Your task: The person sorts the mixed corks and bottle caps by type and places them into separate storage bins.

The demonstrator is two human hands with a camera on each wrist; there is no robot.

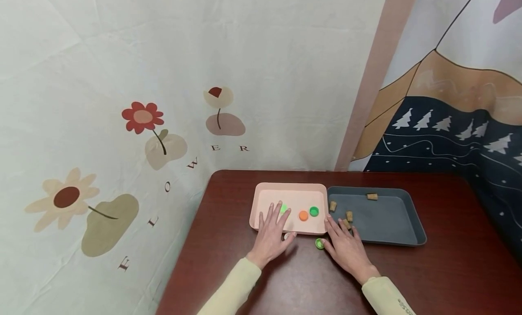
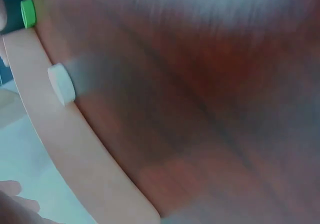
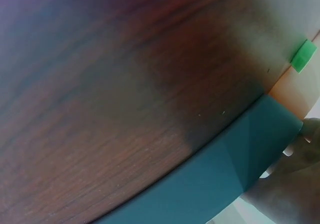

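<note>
My left hand (image 1: pixel 269 238) is spread over the front of a pink tray (image 1: pixel 293 186), fingers straight, near a light green bottle cap (image 1: pixel 283 208). A white cap (image 2: pixel 62 84) is on the table against the tray's front wall, by the left thumb. The right hand (image 1: pixel 347 250) reaches over the near left corner of a dark grey tray (image 1: pixel 391 239), its fingers extended near a cork (image 1: pixel 346 224). Beside the right thumb is a green cap (image 1: pixel 320 244); whether they touch I cannot tell. An orange cap (image 1: pixel 303 215) and a darker green cap (image 1: pixel 314 211) lie in the pink tray.
The two trays stand side by side on a dark red-brown table (image 1: pixel 228 206). Other corks in the grey tray lie at its left side, like this cork (image 1: pixel 333 206), and toward the back, like this cork (image 1: pixel 372 196). A printed cloth (image 1: pixel 285 79) hangs behind the table.
</note>
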